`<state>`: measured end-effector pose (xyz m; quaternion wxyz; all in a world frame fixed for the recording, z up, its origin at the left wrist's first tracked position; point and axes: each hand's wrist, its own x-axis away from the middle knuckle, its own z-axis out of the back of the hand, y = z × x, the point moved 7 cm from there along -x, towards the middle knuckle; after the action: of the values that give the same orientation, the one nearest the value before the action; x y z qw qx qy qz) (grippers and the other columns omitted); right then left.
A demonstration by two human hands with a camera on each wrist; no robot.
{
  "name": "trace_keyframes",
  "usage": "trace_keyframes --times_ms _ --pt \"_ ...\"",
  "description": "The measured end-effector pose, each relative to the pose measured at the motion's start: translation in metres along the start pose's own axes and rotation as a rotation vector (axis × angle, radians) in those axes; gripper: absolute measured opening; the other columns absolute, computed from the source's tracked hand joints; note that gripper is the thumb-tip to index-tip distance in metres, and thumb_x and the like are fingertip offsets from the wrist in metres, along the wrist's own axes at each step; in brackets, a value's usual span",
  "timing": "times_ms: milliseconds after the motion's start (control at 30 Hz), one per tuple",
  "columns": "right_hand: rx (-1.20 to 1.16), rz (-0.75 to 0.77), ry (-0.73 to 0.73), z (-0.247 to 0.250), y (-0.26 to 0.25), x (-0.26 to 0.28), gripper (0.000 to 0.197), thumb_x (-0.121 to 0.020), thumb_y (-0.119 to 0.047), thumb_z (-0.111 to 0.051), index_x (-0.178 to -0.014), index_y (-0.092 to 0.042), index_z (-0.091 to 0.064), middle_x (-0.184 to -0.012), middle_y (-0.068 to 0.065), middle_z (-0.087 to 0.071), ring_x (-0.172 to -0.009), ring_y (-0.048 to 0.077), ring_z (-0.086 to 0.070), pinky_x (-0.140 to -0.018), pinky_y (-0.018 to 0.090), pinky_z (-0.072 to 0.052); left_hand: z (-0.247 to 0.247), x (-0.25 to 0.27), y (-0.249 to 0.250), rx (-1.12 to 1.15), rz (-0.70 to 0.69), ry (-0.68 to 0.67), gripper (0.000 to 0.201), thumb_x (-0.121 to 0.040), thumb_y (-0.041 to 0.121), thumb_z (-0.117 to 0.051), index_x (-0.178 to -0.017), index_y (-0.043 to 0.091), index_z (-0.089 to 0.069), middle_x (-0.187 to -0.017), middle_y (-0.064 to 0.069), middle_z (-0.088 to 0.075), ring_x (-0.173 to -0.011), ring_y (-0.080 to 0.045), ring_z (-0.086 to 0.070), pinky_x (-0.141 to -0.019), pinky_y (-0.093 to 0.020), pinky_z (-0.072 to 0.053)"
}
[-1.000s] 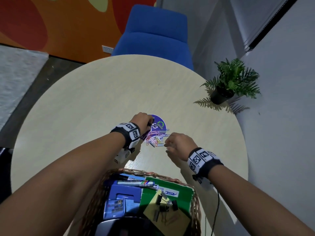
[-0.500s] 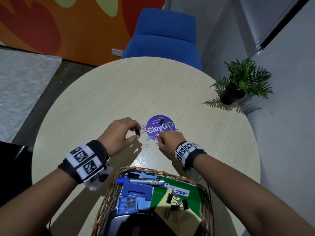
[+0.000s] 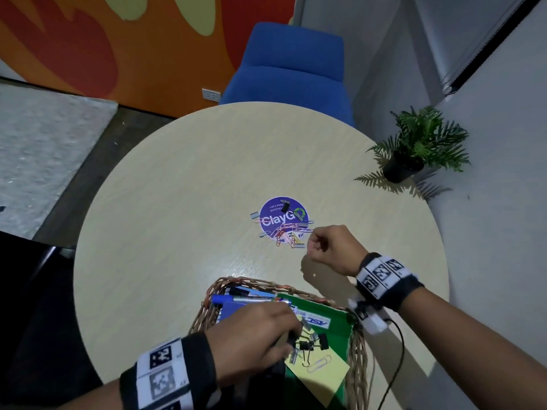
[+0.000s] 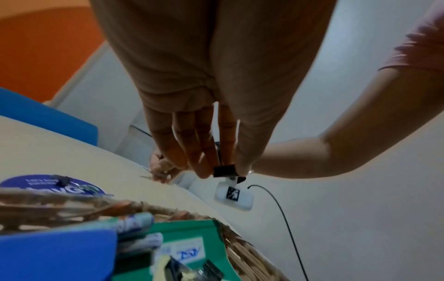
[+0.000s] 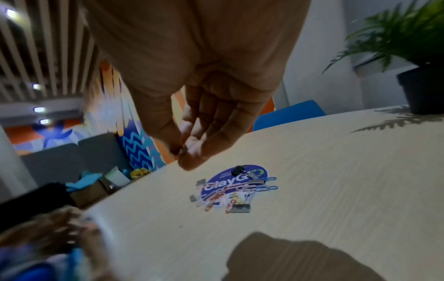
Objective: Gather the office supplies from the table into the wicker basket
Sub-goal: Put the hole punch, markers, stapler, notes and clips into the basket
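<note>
My left hand (image 3: pixel 291 338) hovers over the wicker basket (image 3: pixel 245 282) and pinches a black binder clip (image 4: pixel 223 170) between thumb and fingertips. The basket holds a blue marker (image 3: pixel 251 300), a green box (image 3: pixel 328 321), a yellow pad (image 3: pixel 322 374) and several binder clips (image 3: pixel 313 344). Coloured paper clips (image 3: pixel 284 235) and a few staple strips lie on and around a purple round sticker (image 3: pixel 278 216), with one black binder clip (image 3: pixel 285 207) on it. My right hand (image 3: pixel 310 247) is just right of that pile, thumb and fingers pinched on a thin paper clip (image 5: pixel 179 150).
A potted plant (image 3: pixel 414 149) stands at the round table's far right edge. A blue chair (image 3: pixel 293 69) is pushed in behind the table. A black cable (image 3: pixel 396 365) hangs from my right wrist beside the basket. The wall is close on the right.
My left hand left the sticker and came back over the basket with the black binder clip. My right hand drew back to the right of the pile.
</note>
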<state>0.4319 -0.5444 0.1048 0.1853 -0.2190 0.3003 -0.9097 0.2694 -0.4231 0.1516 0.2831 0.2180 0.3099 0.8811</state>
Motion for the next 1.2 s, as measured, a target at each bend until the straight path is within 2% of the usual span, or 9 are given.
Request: trace_keyframes --times_ms 67,167,433,533,633,800,967,1067,1200 --pt "-0.136 -0.01 -0.079 -0.002 -0.001 0.027 0.016 -0.078 -0.001 -0.064 -0.072 -0.016 -0.065 -0.065 -0.002 -0.06 -0.056 0.005 -0.05 -0.059 0.014 -0.044 -0.013 -0.003 0.013 -0.02 -0.024 -0.097 0.03 -0.091 0.034 -0.053 -0.117 0.02 -0.056 -0.121 -0.002 -0.056 -0.113 -0.019 -0.053 -0.095 -0.036 -0.047" --pt "-0.174 -0.006 -0.157 -0.009 -0.005 0.062 0.022 -0.079 -0.002 -0.062 -0.075 -0.023 -0.066 -0.067 -0.003 -0.064 -0.058 0.001 -0.053 -0.059 0.011 -0.043 -0.016 -0.003 0.019 -0.037 -0.038 -0.176 0.038 -0.089 0.043 -0.055 -0.122 0.024 -0.053 -0.123 0.001 -0.057 -0.114 -0.016 -0.052 -0.096 -0.033 -0.046" --pt "-0.082 0.055 -0.234 -0.051 -0.011 0.129 0.025 -0.075 -0.007 -0.048 -0.08 -0.018 -0.07 -0.069 -0.007 -0.069 -0.061 0.012 -0.061 -0.06 0.021 -0.049 0.062 -0.057 -0.071 -0.211 0.244 0.118 0.027 -0.089 0.035 -0.058 -0.114 0.026 -0.061 -0.116 0.005 -0.065 -0.101 -0.016 -0.06 -0.088 -0.033 -0.049" --pt "-0.05 0.093 -0.313 -0.066 -0.013 0.141 0.022 -0.076 -0.017 -0.048 -0.08 -0.022 -0.069 -0.067 -0.016 -0.063 -0.06 0.003 -0.056 -0.061 0.011 -0.042 0.073 -0.091 -0.116 -0.298 0.36 0.1 0.023 -0.089 0.026 -0.058 -0.112 0.023 -0.062 -0.114 0.001 -0.065 -0.102 -0.018 -0.059 -0.083 -0.032 -0.046" --pt "0.004 0.099 -0.22 -0.048 -0.01 0.131 0.021 -0.077 -0.034 -0.05 -0.081 -0.026 -0.069 -0.071 -0.018 -0.062 -0.067 0.001 -0.058 -0.066 0.012 -0.043 0.071 -0.121 -0.139 -0.334 0.398 0.01 0.022 -0.088 0.025 -0.059 -0.109 0.021 -0.063 -0.114 -0.003 -0.062 -0.105 -0.023 -0.057 -0.081 -0.034 -0.046" --pt "-0.081 0.052 0.016 -0.002 0.012 0.095 0.014 -0.08 -0.031 -0.057 -0.079 -0.023 -0.07 -0.073 -0.01 -0.07 -0.07 0.007 -0.064 -0.065 0.027 -0.053 0.07 -0.166 -0.147 -0.378 0.37 -0.055 0.026 -0.085 0.022 -0.063 -0.111 0.021 -0.064 -0.116 -0.004 -0.061 -0.104 -0.027 -0.059 -0.079 -0.035 -0.048" --pt "0.014 0.01 -0.02 0.0 0.033 0.055 0.009 -0.083 -0.023 -0.061 -0.083 -0.024 -0.07 -0.074 -0.013 -0.068 -0.069 0.005 -0.063 -0.069 0.032 -0.054 0.048 -0.187 -0.157 -0.425 0.331 -0.202 0.03 -0.082 0.016 -0.067 -0.112 0.022 -0.065 -0.119 -0.006 -0.057 -0.103 -0.029 -0.06 -0.075 -0.033 -0.047" --pt "0.164 0.014 -0.084 -0.009 0.036 0.032 0.012 -0.086 -0.025 -0.058 -0.092 -0.024 -0.069 -0.085 -0.009 -0.069 -0.078 0.011 -0.061 -0.073 0.032 -0.051 0.043 -0.191 -0.162 -0.44 0.322 -0.217 0.026 -0.08 0.014 -0.066 -0.104 0.023 -0.066 -0.116 -0.005 -0.058 -0.098 -0.029 -0.062 -0.069 -0.028 -0.043" --pt "0.242 -0.041 -0.072 -0.019 0.043 -0.001 0.016 -0.086 -0.023 -0.054 -0.097 -0.022 -0.066 -0.097 -0.001 -0.07 -0.088 0.02 -0.063 -0.074 0.032 -0.048 0.047 -0.196 -0.163 -0.468 0.313 -0.201 0.022 -0.076 0.015 -0.068 -0.095 0.025 -0.067 -0.113 -0.002 -0.057 -0.104 -0.029 -0.061 -0.073 -0.033 -0.052"
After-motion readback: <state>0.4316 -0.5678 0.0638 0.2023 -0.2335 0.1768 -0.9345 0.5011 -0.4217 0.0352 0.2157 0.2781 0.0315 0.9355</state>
